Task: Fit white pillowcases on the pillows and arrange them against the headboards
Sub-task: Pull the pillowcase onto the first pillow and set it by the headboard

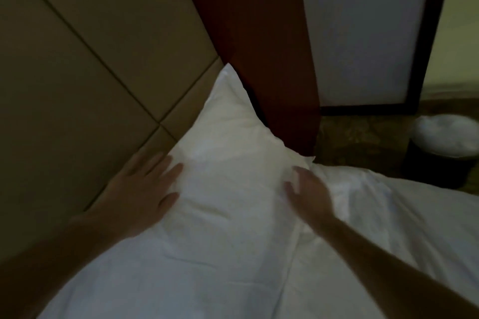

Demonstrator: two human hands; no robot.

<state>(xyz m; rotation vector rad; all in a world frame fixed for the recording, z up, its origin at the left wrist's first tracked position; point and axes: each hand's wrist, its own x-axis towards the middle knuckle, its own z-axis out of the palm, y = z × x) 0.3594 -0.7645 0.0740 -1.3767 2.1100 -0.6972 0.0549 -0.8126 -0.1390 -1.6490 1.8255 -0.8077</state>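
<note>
**Against the headboard: two flat hands on a cased pillow**

At the centre of the frame a white pillow (233, 163) in its case leans with its upper corner against the padded tan headboard (77, 59), which fills the upper left. Its lower edge merges with the white bedding (363, 241), and in the dim light the seam between the two is hard to trace.

At centre left, the left hand (140, 189) lies on the pillow's left edge, fingers straight and spread, gripping nothing. At centre right, the right hand (308, 194) touches the pillow's right side near its lower corner. It is blurred, and its fingers look loosely extended, not curled round the cloth. Both forearms run out of the bottom of the frame.

Behind the pillow's top corner stands a reddish-brown wooden panel (259, 33), hiding whatever lies past it. At upper right is a pale panel in a dark frame (363, 33); whether it is a screen or a mirror cannot be told. On the patterned carpet (363, 137) at the right edge a dark bin (440, 153) with a pale liner is partly cut off.
</note>
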